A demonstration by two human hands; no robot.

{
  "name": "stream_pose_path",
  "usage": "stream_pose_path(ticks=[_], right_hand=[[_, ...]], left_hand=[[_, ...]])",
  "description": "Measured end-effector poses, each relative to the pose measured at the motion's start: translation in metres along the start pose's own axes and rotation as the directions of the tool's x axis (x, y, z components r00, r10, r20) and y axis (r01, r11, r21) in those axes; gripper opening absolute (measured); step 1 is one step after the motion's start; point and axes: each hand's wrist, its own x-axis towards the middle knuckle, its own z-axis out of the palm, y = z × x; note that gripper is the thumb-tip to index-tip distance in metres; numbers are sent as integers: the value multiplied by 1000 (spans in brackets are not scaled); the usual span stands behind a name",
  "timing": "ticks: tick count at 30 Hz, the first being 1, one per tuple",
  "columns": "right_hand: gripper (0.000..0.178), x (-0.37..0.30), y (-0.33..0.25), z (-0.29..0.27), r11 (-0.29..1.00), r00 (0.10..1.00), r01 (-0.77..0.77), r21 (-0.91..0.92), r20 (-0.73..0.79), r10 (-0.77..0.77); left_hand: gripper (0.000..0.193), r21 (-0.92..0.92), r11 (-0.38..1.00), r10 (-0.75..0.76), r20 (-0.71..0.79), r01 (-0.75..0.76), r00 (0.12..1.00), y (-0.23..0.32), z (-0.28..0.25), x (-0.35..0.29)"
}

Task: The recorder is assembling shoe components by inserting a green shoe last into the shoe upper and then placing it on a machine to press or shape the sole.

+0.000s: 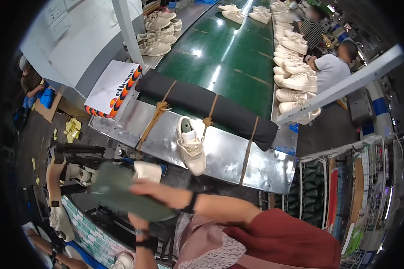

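Observation:
Between my hands is a dark green flat piece [116, 197], smeared by motion; it looks like shoe insoles, but I cannot make out how many. My right hand [157, 190], a dark band at its wrist, grips it from above with the fingers along its surface. My left hand [138, 223] holds its lower edge, the fingers mostly hidden behind it. Just beyond, a cream lace-up sneaker [192, 152] rests on the metal end plate [224, 157] of the conveyor, toe toward me, green lining showing inside. A small cream block [147, 171] sits close behind the green piece.
A black roll [202, 103] tied with cord crosses the green conveyor belt [220, 58]. Cream sneakers line both sides. A shoebox [114, 87] stands left of the roll, machine arms [78, 172] below it. At right are a wire rack [345, 188] and a slanted white post [345, 85]; co-workers sit beyond.

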Motion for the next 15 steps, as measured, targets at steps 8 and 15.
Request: stream_pose_path(ticks=[8, 15], right_hand=[[52, -195, -63, -244, 649, 356, -104, -754, -637, -684], [63, -229, -42, -264, 109, 412, -568, -816, -396, -820]], left_hand=[[71, 232, 972, 46, -83, -26, 995, 161, 117, 176], [88, -91, 971, -233, -141, 221, 962, 247, 197, 124]])
